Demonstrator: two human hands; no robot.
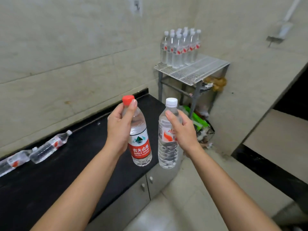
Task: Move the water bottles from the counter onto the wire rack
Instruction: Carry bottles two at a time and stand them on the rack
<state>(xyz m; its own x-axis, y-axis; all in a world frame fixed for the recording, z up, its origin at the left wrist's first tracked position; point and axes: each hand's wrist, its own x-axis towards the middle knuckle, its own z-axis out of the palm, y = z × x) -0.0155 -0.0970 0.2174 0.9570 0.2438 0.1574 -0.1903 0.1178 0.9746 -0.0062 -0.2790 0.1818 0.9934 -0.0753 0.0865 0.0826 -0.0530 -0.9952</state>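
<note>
My left hand (119, 129) grips a red-capped water bottle (140, 147) with a red label, held upright above the counter's end. My right hand (182, 130) grips a white-capped bottle (166, 152) by its upper body, upright, beside the first. The white wire rack (200, 70) stands in the far corner, with several white-capped bottles (180, 47) grouped upright on its back left part. Two more bottles (50, 146) lie on their sides on the black counter (50, 180) at the left, near the wall.
Under the rack lie green packaging (198, 119) and litter on the floor. Grey cabinet doors (146, 187) are below the counter. A beige stepped ledge (275, 130) with a black edge runs along the right. The rack's front right grid is bare.
</note>
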